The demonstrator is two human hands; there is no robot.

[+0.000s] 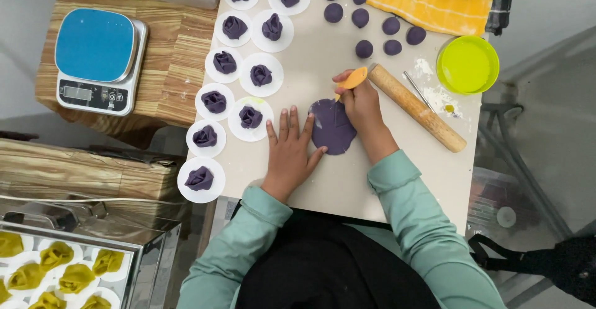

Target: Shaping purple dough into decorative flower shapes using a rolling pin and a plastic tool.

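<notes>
1. Head view, centre of the board: the left hand (289, 152) lies flat, fingers spread, gripping nothing, its fingertips just touching the 9 o'clock edge of the flattened purple dough disc (333, 127).
2. The right hand (362, 107) is clenched around an orange plastic cutter (352, 79), whose tip meets the disc at about 1 o'clock.
3. Judgement: this cut goes best with the flat hand pinning the dough so it cannot slide, and the blade kept steep and drawn in one clean line.
4. At 3 o'clock of the disc, a wooden rolling pin (416, 107) lies slantwise, just beside the right hand.
5. At 12 o'clock, purple dough balls (364, 49) wait in a loose cluster.
6. From 9 to 11 o'clock, shaped purple rosettes (250, 117) sit on white paper rounds.
</notes>
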